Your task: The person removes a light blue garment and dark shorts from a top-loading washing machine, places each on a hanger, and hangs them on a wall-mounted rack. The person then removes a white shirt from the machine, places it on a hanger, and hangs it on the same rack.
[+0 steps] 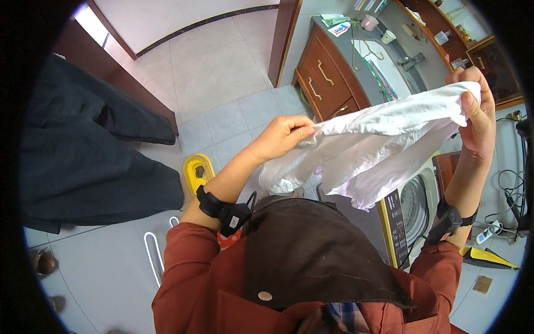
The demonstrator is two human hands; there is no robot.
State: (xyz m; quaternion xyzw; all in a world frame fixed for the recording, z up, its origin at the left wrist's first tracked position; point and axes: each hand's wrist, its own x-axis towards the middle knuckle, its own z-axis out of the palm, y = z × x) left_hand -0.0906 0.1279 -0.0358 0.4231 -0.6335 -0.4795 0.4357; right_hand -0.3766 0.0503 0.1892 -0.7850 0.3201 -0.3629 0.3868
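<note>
A thin white garment [375, 121] is stretched in the air between my two hands, and its lower folds hang loose. My left hand [283, 135] pinches its gathered left end between thumb and fingers. At the other end, my right hand [477, 110] is raised higher in the picture and grips a bunched edge, thumb in front. Below the hanging cloth is a washing machine [394, 229] with a round drum opening [416, 204]. The garment hides part of the machine and the floor.
Dark trousers [104, 154] hang at the left. A wooden cabinet [325, 79] carries a sink [388, 62] with wire hangers [367, 52], cups and a toothpaste box [340, 29]. A yellow plastic container [198, 169] lies on the tiled floor. Cables [511, 183] and a power strip [489, 231] are at the right.
</note>
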